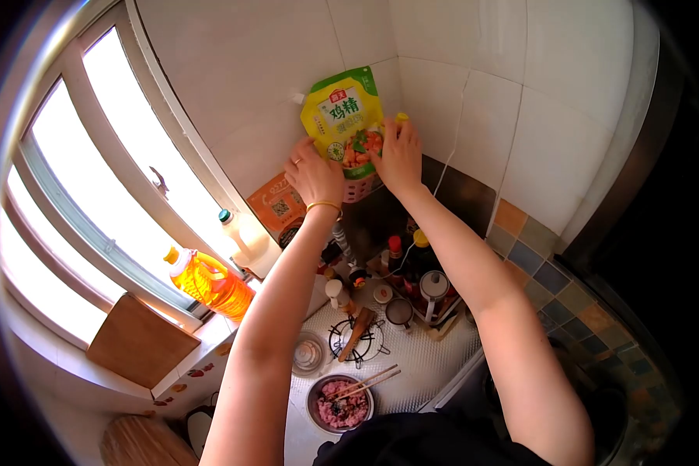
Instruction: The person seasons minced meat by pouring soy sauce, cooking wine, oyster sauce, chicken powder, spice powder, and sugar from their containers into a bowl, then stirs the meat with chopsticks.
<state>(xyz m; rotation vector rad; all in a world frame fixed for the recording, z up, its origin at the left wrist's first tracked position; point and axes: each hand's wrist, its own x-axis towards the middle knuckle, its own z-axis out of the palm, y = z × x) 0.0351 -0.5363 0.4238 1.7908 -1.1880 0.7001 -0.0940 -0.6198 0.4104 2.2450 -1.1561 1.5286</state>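
Note:
A yellow and green pouch of chicken seasoning (342, 113) stands upright in the tiled corner, with a small white spout on its left edge. My left hand (315, 172) grips its lower left side, fingers curled at the edge. On the opposite side, my right hand (399, 159) holds the lower right edge, beside a small yellow cap (401, 117). Directly beneath the pouch is a pink perforated basket (359, 189); whether the pouch's bottom rests inside it is hard to see.
Below my arms, a metal bowl of minced meat (340, 402) with chopsticks (369, 383) sits on the counter. Nearby are a black wire rack (355, 342), a grey-lidded jug (434, 286) and several bottles. An orange oil bottle (210, 283) and a cutting board (142, 339) line the windowsill.

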